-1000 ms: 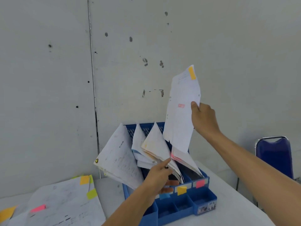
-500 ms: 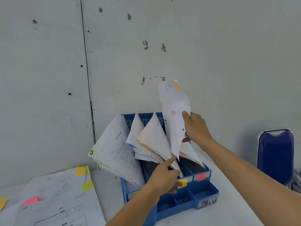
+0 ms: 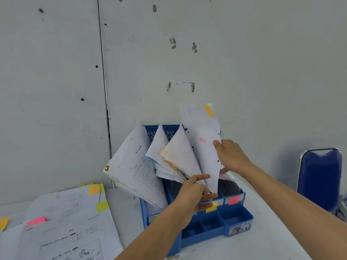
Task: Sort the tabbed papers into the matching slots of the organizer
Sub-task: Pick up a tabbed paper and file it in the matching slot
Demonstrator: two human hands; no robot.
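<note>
Step in hand: filing one sheet. The right hand (image 3: 231,158) pinches the sheet (image 3: 204,147) by its right edge, orange tab (image 3: 209,110) uppermost. Its lower corner is just entering the organizer (image 3: 234,220) slot behind the yellow label (image 3: 211,207). The left hand (image 3: 191,196) is at the slot mouth, fingers extended against the filed papers (image 3: 180,156); whether it pinches them cannot be told. Judgement: tab and label appear to match. The next move calls for lowering the sheet straight down, then letting go. Unsorted papers (image 3: 71,218) lie at left

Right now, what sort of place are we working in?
Probably a plain office or back room: a white table against a bare pockmarked grey wall, a blue plastic paper organizer, and a blue padded metal-framed chair.
</note>
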